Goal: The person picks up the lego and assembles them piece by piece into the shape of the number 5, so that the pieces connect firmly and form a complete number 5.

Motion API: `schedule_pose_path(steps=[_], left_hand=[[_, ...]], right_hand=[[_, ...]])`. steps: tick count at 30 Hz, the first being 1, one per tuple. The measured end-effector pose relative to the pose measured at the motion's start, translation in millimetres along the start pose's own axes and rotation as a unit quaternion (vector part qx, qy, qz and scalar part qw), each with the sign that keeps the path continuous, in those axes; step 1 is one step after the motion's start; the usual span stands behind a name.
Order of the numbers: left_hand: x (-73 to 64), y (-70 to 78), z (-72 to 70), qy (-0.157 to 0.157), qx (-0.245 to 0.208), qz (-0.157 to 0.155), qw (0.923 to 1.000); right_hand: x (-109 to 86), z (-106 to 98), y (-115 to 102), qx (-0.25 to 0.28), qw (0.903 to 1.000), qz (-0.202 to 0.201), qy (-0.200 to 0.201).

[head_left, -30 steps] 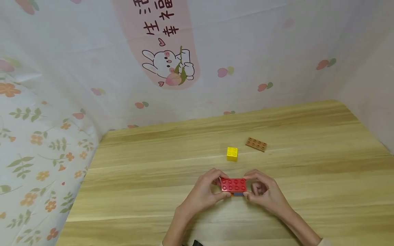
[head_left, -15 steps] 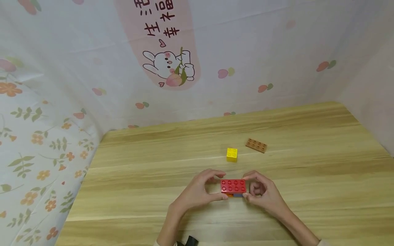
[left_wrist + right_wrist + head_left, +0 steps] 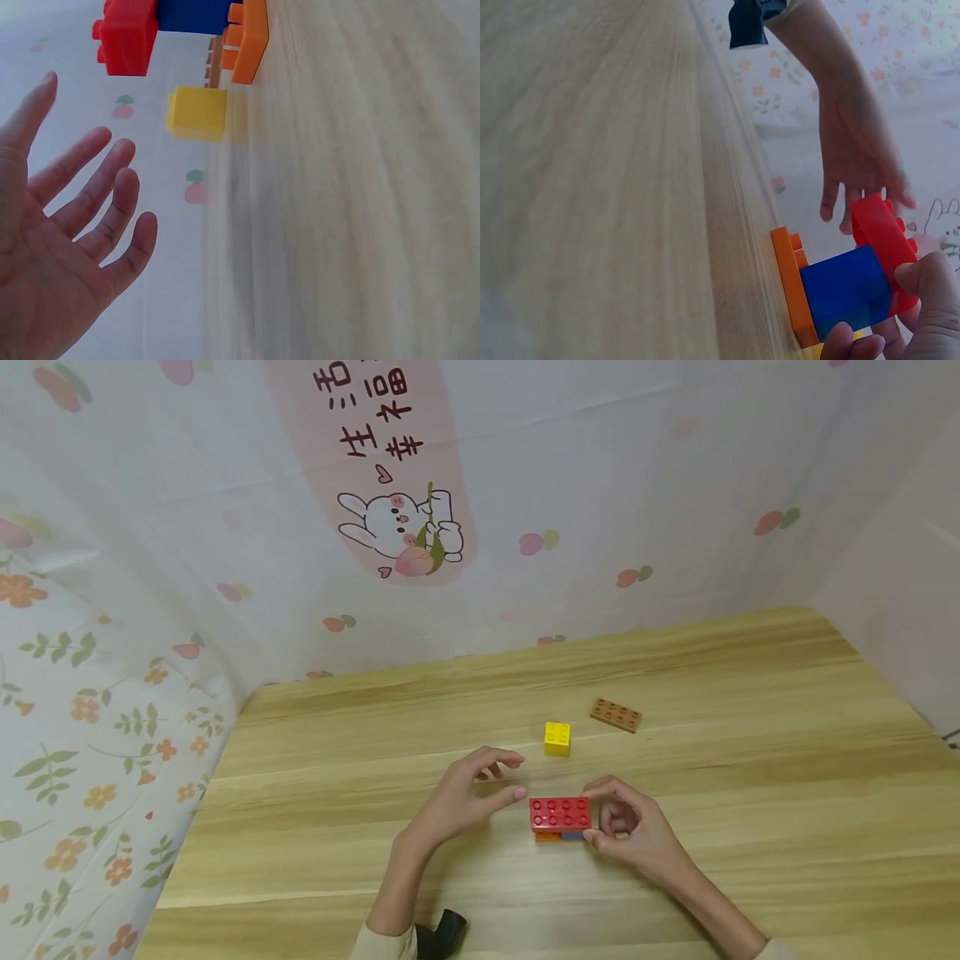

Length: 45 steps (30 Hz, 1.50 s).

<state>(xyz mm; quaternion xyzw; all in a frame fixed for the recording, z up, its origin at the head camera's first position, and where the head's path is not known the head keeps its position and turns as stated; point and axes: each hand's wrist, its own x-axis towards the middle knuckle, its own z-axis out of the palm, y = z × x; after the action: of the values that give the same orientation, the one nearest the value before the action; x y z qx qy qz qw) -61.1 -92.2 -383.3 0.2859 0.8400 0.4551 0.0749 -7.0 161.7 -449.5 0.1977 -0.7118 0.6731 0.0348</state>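
Note:
A red toy building brick (image 3: 560,814) tops a small stack, with a blue brick (image 3: 844,289) under it and a thin orange plate (image 3: 793,292) at the bottom on the table. My right hand (image 3: 637,831) pinches the red brick's right end between thumb and index finger, its other fingers curled in. To the left of the stack, my left hand (image 3: 461,797) hangs in the air with fingers spread and touches nothing. From the left wrist view, the blue brick (image 3: 193,15) sits under only part of the red one, leaving its near end overhanging the orange plate.
Behind the stack stands a yellow square brick (image 3: 557,739), and a brown studded plate (image 3: 616,715) lies farther right on the wooden table (image 3: 337,827). A printed white cloth (image 3: 600,468) hangs behind the table. A black wrist device (image 3: 442,935) sits at my left wrist.
My left hand has let go of the red brick and drawn away to the left, its fingers opening. The right hand keeps its pinch on the brick; the stack stays in place.

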Motion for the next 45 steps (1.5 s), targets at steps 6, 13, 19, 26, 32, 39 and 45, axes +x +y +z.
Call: schedule_pose_path(steps=[6, 13, 19, 26, 32, 39, 45], left_hand=[[15.0, -5.1, 4.2, 0.026, 0.033, 0.012, 0.9990], [37.4, -14.8, 10.9, 0.028, 0.033, -0.014, 0.9990], [56.7, -28.5, 19.1, 0.009, 0.029, -0.047, 0.9985], [73.1, -35.4, 29.4, -0.021, 0.008, -0.050, 0.9985], [78.9, -37.4, 34.7, -0.031, 0.016, -0.049, 0.9982], [74.3, -34.0, 33.3, -0.018, -0.007, -0.065, 0.9977], [66.1, -27.8, 26.0, 0.004, -0.028, -0.072, 0.9970]], right_hand=[[1.2, 1.1, 4.1, 0.012, 0.9998, -0.016, -0.006], [2.1, 2.6, 3.3, 0.019, 0.9997, -0.010, -0.014], [2.9, 3.2, 1.5, 0.016, 0.9997, -0.001, -0.015], [3.0, 3.7, 0.7, 0.017, 0.9997, 0.008, -0.015], [2.8, 3.2, 1.2, 0.020, 0.9997, 0.003, -0.016], [1.6, 2.3, 1.4, 0.019, 0.9997, 0.002, -0.015], [1.3, -0.5, 0.7, 0.015, 0.9998, -0.004, -0.008]])
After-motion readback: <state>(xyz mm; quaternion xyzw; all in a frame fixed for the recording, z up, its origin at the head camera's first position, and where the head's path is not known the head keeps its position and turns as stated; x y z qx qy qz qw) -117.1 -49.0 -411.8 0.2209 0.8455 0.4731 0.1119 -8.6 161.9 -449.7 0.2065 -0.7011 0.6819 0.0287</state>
